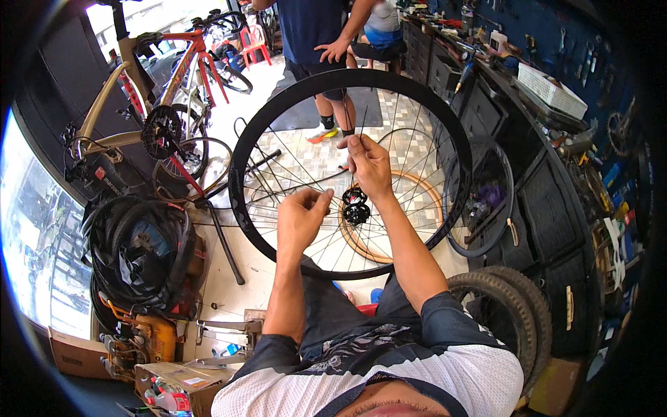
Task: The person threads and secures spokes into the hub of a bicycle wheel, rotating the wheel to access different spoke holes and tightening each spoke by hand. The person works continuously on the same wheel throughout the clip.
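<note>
A black bicycle wheel rim (455, 132) stands in front of me, laced with thin dark spokes to a black hub (357, 213). Inside its circle, my right hand (369, 167) is raised above the hub, thumb and fingers pinched on a thin spoke (365, 119) that points up toward the rim. Lower and to the left, my left hand (299, 217) is closed, thumb against fingertips, beside the spokes left of the hub. Whatever those left fingers hold, if anything, is too small to make out.
A person in dark clothes (310, 35) stands beyond the wheel. Bicycle frames (182, 66) and bundled black tyres (114, 236) fill the left. A tan-coloured hoop (436, 201) lies behind the wheel. Knobbly tyres (531, 313) and a drawer bench (549, 208) with a white basket (552, 90) line the right.
</note>
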`<state>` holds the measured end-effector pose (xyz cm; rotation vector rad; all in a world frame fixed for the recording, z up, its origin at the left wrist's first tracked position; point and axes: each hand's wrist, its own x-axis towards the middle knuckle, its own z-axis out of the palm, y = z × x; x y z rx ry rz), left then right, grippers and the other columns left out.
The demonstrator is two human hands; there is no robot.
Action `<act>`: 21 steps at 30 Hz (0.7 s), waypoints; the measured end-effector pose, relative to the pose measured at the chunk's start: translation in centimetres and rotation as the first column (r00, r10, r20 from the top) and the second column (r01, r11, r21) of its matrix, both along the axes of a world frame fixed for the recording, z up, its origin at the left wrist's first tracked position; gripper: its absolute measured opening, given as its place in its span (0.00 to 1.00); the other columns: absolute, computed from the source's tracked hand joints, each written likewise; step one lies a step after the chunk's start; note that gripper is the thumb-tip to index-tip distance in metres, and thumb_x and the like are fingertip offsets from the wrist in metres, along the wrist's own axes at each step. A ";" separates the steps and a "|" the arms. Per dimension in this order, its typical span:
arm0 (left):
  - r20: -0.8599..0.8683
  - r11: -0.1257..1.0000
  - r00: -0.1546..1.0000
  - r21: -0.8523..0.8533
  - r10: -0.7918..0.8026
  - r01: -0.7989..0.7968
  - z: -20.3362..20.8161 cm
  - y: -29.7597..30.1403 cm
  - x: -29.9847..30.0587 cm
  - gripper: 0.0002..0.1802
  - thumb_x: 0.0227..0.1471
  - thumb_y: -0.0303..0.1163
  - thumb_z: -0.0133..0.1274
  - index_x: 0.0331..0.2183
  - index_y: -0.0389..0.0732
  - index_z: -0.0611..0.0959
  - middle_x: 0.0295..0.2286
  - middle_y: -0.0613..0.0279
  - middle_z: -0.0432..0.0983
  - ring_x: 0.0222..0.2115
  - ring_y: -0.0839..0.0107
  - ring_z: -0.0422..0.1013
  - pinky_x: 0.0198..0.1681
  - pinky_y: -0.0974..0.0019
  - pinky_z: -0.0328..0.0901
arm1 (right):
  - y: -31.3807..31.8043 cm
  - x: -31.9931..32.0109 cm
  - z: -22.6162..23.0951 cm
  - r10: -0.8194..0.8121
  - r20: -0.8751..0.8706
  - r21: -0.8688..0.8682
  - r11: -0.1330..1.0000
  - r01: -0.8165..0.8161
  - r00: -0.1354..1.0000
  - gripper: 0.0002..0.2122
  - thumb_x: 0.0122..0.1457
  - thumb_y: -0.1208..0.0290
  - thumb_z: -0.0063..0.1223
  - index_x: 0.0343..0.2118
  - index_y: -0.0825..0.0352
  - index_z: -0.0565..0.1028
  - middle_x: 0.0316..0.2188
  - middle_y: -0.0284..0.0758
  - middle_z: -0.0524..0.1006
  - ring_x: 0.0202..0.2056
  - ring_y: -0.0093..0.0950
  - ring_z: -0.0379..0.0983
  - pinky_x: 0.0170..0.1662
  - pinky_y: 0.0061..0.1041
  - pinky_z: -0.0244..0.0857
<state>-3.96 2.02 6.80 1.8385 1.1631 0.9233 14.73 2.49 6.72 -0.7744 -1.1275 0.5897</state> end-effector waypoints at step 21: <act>0.914 0.890 0.342 0.043 -0.218 0.454 5.3 9.7 7.1 0.19 0.66 0.36 0.57 0.51 0.34 0.76 0.46 0.49 0.78 0.52 0.53 0.76 0.55 0.51 0.73 | -0.6 -2.1 0.4 -0.156 0.069 -0.033 0.987 0.158 0.985 0.13 0.74 0.61 0.49 0.51 0.66 0.75 0.25 0.27 0.76 0.22 0.13 0.67 0.25 0.15 0.62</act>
